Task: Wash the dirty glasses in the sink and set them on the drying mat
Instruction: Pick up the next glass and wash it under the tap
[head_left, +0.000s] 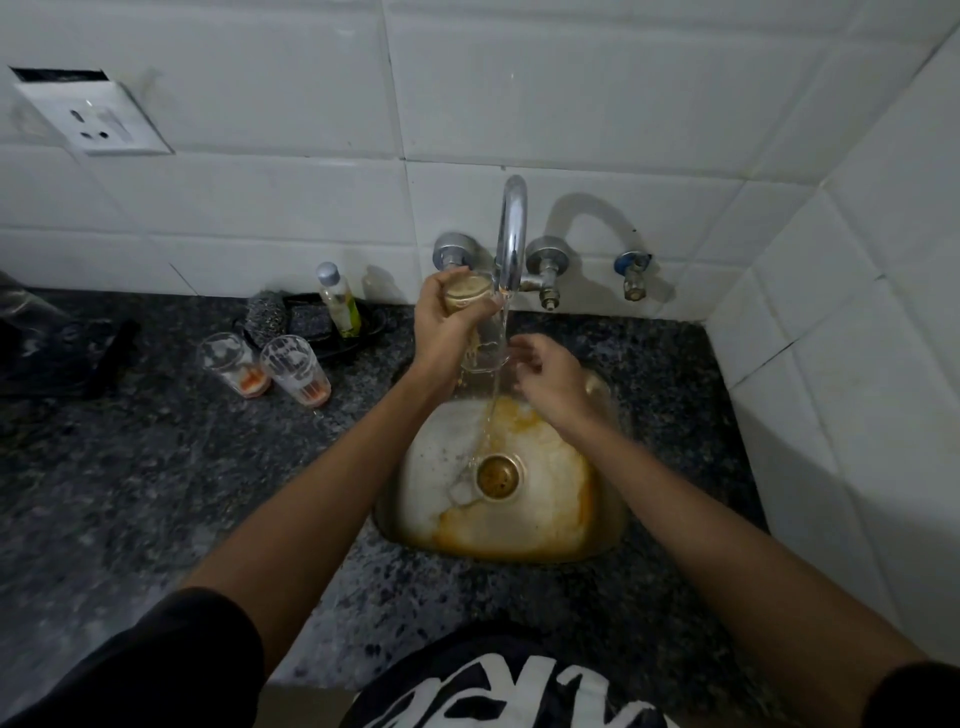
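Left hand (441, 317) gripped one glass (475, 322) under running tap (511, 234) over sink (602, 540), right hand (545, 374) slack just beside; two dirty glasses (265, 364) left of grip, unwashed; approx. first of three.

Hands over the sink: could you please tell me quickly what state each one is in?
Left hand: closed around a glass under the tap.
Right hand: open, holding nothing.

faucet (511, 234) over sink (597, 540), two glasses (265, 364) left — counter (156, 493) front bare
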